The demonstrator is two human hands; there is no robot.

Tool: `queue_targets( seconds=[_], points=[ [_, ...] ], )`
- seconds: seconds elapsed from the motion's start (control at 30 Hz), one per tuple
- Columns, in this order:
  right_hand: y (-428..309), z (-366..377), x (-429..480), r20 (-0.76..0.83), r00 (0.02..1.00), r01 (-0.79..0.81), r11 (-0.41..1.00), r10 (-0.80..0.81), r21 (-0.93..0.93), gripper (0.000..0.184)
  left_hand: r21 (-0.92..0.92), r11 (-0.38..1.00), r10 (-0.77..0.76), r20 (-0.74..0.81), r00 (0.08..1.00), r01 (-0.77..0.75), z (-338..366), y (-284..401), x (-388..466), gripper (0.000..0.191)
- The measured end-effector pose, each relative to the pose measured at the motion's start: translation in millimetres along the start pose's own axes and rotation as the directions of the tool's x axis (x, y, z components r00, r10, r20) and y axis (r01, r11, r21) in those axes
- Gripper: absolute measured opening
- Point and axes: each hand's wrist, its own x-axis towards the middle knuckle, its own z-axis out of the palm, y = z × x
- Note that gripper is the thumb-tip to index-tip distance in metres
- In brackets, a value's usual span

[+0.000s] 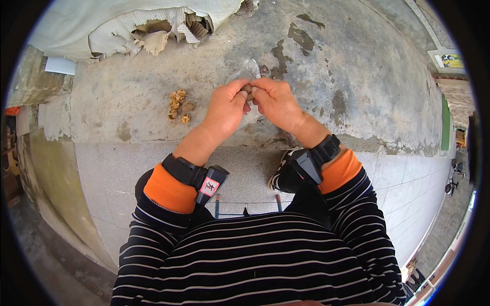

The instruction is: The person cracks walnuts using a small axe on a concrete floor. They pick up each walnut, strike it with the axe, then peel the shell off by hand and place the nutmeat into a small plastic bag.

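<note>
A brown walnut is pinched between the thumbs and fingertips of both hands. My left hand grips it from one side and my right hand from the other, with the fingertips nearly meeting. Beneath them a clear plastic bag lies on the concrete, largely covered by my hands. To the left sits a small group of walnut shells and pieces, with a rounder walnut beside it. A dark block-like object shows just beyond my right fingers; what it is I cannot tell.
A rough concrete ledge spans the area before me, above grey floor tiles. Torn corrugated sheeting lies along its far left. A brown stick-like end shows under my right wrist, near my shoe.
</note>
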Motion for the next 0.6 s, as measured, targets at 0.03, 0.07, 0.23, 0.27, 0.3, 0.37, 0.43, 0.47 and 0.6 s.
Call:
queue_targets(
  seconds=[0.03,0.07,0.23,0.27,0.3,0.37,0.43,0.47,0.6],
  points=[
    [0.7,1.1,0.2,-0.005,1.000,-0.001,1.000,0.001,-0.008,0.017,0.020,1.000,0.006,-0.004,1.000,-0.006,-0.2,-0.3,-0.4,0.030],
    [1.1,2.0,-0.1,-0.008,1.000,0.012,1.000,-0.013,-0.020,0.017,-0.016,1.000,-0.005,-0.004,1.000,0.005,-0.5,-0.9,-0.9,0.029],
    [-2.3,3.8,1.0,-0.034,0.999,-0.029,1.000,0.029,-0.010,0.018,-0.218,0.976,-0.002,0.006,1.000,0.004,-3.6,-3.8,0.5,0.026],
    [-4.0,3.3,1.2,-0.028,0.999,-0.018,1.000,0.018,0.021,0.018,-0.220,0.975,0.002,0.010,1.000,0.000,-4.9,-4.1,1.2,0.026],
    [-5.6,3.1,1.4,-0.016,0.999,-0.036,0.998,0.036,0.053,0.019,-0.223,0.975,0.004,0.014,1.000,-0.001,-6.1,-4.6,1.6,0.025],
    [-8.2,2.4,0.2,-0.008,0.997,-0.074,0.991,0.076,0.112,0.019,-0.244,0.970,-0.004,0.009,1.000,0.006,-6.5,-5.5,3.0,0.024],
    [-9.3,4.6,-1.8,-0.012,0.993,-0.113,0.979,0.116,0.167,0.020,-0.275,0.961,-0.029,-0.014,0.999,0.024,-7.0,-6.1,4.2,0.023],
    [-9.1,6.0,-1.8,-0.019,0.992,-0.122,0.974,0.128,0.194,0.019,-0.268,0.963,-0.016,-0.034,0.999,0.006,-4.9,-6.9,4.7,0.022],
    [-4.6,11.2,0.0,-0.075,0.997,-0.023,0.987,0.035,0.159,0.018,-0.223,0.973,0.037,-0.115,0.993,-0.062,3.6,-9.2,4.3,0.020]
  ],
)
